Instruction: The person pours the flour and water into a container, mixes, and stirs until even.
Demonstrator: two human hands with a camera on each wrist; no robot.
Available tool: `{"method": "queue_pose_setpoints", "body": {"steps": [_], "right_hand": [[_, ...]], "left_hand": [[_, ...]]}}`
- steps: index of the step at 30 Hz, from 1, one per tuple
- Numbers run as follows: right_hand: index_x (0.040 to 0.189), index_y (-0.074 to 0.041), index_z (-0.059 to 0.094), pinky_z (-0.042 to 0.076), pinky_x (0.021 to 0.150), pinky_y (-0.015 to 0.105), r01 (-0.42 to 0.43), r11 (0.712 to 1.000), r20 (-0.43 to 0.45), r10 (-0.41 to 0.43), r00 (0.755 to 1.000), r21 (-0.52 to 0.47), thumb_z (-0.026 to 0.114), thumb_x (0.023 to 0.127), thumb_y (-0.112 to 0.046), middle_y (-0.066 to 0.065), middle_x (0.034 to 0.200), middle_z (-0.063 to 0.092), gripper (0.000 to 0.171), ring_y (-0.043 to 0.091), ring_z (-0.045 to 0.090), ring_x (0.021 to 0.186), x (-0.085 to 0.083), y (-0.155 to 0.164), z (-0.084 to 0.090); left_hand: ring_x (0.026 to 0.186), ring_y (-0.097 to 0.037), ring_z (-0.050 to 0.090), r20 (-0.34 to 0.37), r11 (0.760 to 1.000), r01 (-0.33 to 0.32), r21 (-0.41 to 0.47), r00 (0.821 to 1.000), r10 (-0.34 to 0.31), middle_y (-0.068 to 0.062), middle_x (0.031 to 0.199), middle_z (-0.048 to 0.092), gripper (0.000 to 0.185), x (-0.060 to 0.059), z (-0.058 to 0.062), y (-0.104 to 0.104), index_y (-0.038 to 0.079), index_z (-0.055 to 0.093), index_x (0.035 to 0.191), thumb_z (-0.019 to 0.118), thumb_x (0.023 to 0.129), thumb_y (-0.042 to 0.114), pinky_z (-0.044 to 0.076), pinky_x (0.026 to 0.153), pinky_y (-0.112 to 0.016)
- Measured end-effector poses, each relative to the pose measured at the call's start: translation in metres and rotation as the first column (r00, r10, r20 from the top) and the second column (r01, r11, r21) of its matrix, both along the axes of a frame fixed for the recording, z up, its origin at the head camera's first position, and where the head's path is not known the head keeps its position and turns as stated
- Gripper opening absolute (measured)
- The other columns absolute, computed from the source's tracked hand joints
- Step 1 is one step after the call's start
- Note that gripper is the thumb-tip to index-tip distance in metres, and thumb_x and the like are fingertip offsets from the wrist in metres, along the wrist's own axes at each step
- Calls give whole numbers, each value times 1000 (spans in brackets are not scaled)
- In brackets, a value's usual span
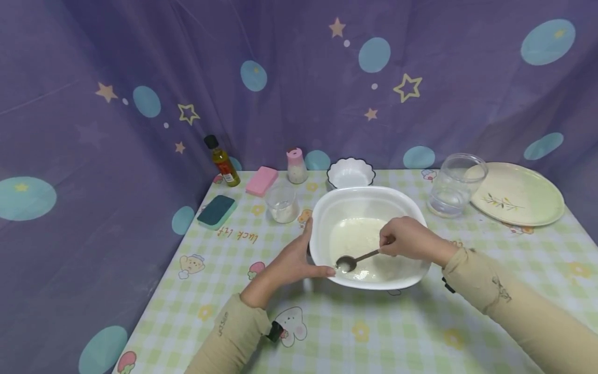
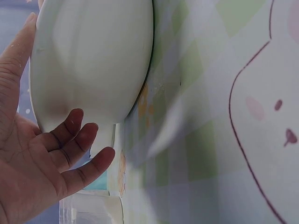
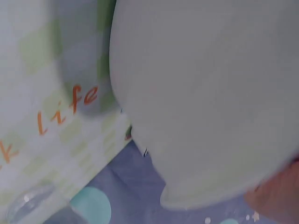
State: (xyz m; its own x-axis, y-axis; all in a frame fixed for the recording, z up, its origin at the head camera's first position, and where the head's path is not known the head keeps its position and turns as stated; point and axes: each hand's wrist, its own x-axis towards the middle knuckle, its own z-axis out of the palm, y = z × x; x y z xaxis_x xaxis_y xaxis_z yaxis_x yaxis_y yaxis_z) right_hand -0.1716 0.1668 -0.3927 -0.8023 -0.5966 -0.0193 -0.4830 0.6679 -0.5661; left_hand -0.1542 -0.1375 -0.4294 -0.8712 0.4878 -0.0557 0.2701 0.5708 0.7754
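A large white bowl (image 1: 369, 205) with a little whitish liquid stands mid-table. My left hand (image 1: 294, 262) grips its left rim, thumb on the front edge and fingers against the outer wall. The left wrist view shows those fingers (image 2: 74, 140) curled under the bowl's wall (image 2: 93, 60). My right hand (image 1: 406, 240) pinches the handle of a metal spoon (image 1: 348, 262), whose tip lies in the liquid near the front left. The right wrist view shows only the bowl's outside (image 3: 210, 93) and a sliver of the right hand (image 3: 275, 196).
Behind the bowl stand a small scalloped white bowl (image 1: 350, 173), a pink-capped shaker (image 1: 296, 166), a small glass cup (image 1: 282, 203), a pink sponge (image 1: 262, 181), a green sponge (image 1: 216, 211) and an oil bottle (image 1: 222, 162). At right are a glass jar (image 1: 455, 184) and a plate (image 1: 516, 193).
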Motion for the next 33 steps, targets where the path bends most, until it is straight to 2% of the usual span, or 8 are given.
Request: {"method": "queue_pose_setpoints", "body": {"steps": [7, 14, 22, 29, 33], "right_hand": [[65, -15, 69, 43, 61, 29, 133, 991, -7, -133, 991, 14, 74, 82, -9, -11, 58, 58, 19, 9, 50, 57, -5, -11, -4], [65, -15, 68, 40, 59, 30, 209, 978, -69, -207, 976, 9, 71, 82, -8, -10, 56, 58, 19, 11, 48, 55, -14, -10, -6], [66, -16, 67, 41, 62, 34, 271, 962, -143, -265, 954, 24, 72, 82, -10, -9, 59, 58, 18, 12, 49, 58, -19, 0, -2], [67, -16, 66, 41, 57, 34, 302, 952, -188, -289, 939, 43, 71, 81, -8, -4, 65, 61, 17, 15, 51, 59, -20, 14, 5], [67, -15, 65, 41, 56, 32, 308, 948, -187, -289, 939, 79, 71, 81, -7, -3, 66, 60, 18, 16, 51, 59, -21, 23, 8]], "left_hand": [[142, -14, 24, -2, 1000, 9, 12, 1000, -9, 0, 162, 8, 134, 0, -1, 0, 29, -15, 154, 85, 67, 55, 27, 112, -41], [142, -14, 26, -12, 1000, 9, 9, 1000, -9, 0, 162, 10, 134, 0, -1, 0, 30, -14, 154, 85, 68, 54, 28, 111, -42], [142, -15, 26, -8, 1000, 4, 1, 1000, -4, 1, 162, 9, 133, 1, 0, 0, 30, -14, 154, 84, 67, 56, 29, 111, -43], [141, -13, 28, -3, 1000, 9, 11, 1000, -9, 1, 162, 11, 132, 0, -1, 0, 31, -14, 154, 84, 68, 55, 30, 111, -42], [140, -14, 29, 4, 1000, 8, 4, 1000, -8, 1, 162, 11, 132, 0, 0, 0, 30, -14, 154, 84, 68, 56, 30, 110, -42]]}}
